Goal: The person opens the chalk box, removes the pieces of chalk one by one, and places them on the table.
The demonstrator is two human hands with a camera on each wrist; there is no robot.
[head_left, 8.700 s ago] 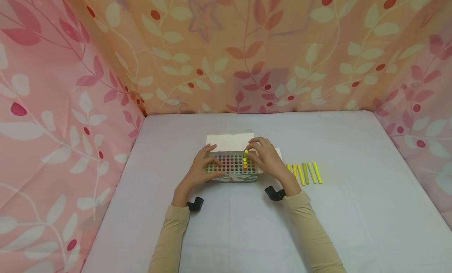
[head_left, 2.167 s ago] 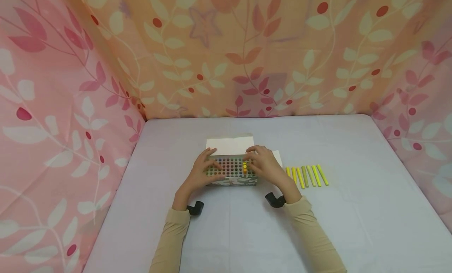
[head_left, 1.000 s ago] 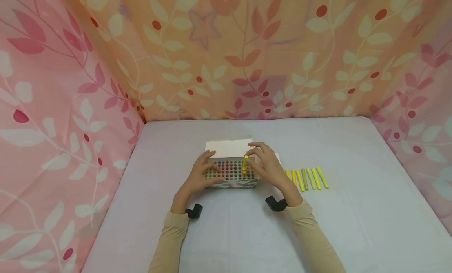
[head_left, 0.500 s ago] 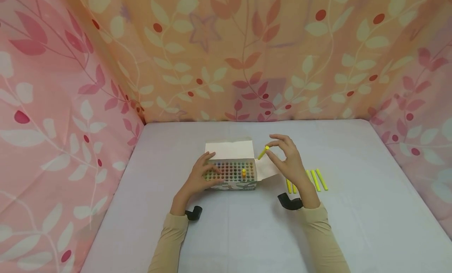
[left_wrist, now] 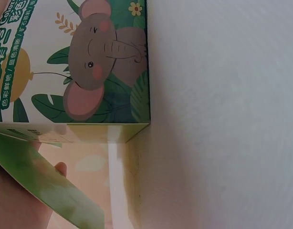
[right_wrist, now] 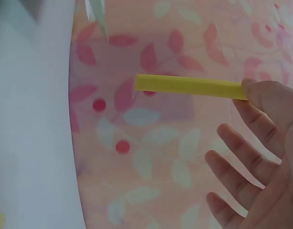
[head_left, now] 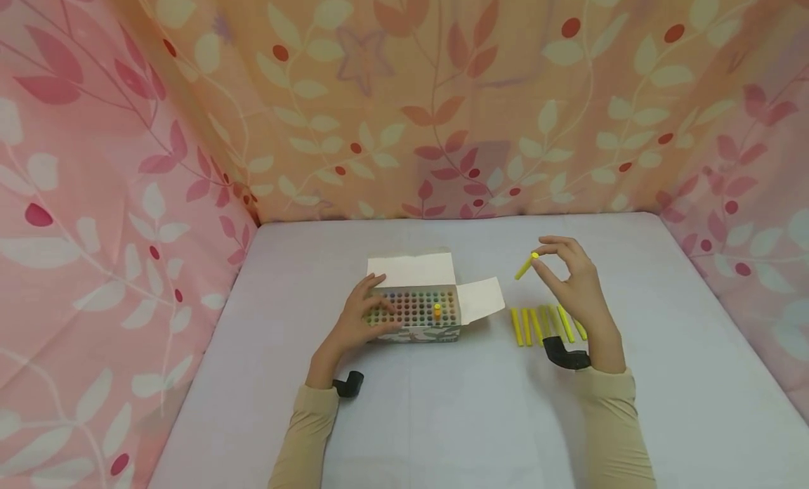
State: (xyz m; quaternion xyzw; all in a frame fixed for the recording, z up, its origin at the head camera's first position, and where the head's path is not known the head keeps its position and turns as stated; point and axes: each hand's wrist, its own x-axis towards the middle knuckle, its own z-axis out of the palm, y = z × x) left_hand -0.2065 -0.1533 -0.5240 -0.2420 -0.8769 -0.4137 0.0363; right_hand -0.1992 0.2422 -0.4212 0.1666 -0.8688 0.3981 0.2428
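My right hand (head_left: 578, 285) pinches one end of a yellow chalk stick (right_wrist: 189, 87) between thumb and fingertips, held up in the air to the right of the box. The stick's free end points down-left in the head view. Its other fingers are spread apart. At the left end of an open chalk box (head_left: 420, 334), my left hand (head_left: 360, 313) grips the box, with the thumb along the front and fingers over the top and back. Many round coloured ends fill the box in rows. A yellow-orange end (head_left: 437, 310) stands out above the others near the right side.
A row of yellow and greenish chalk sticks (head_left: 527, 327) lies right of the box, partly behind my right wrist. The back lid (head_left: 411, 270) and right flap (head_left: 483, 299) are folded out. An elephant picture (left_wrist: 94, 57) shows on the box. Patterned curtains (head_left: 430, 102) enclose the table.
My right hand has drawn a yellow chalk stick up out of the box and carried it right, above the row. More sticks lie in the row than at first. The left hand has stayed put.
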